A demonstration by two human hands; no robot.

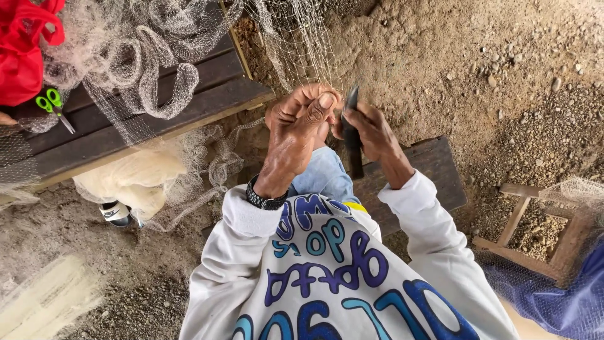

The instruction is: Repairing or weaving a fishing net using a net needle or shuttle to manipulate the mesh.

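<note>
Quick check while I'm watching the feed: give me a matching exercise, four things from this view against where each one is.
Things:
1. scissors
2. net
3. dark tool
4. wristband

Places:
A. pinched in the left hand
B. gripped in the right hand
C. lying on the bench
D. around the left wrist

Pairs: 1-C, 2-A, 3-B, 4-D
</note>
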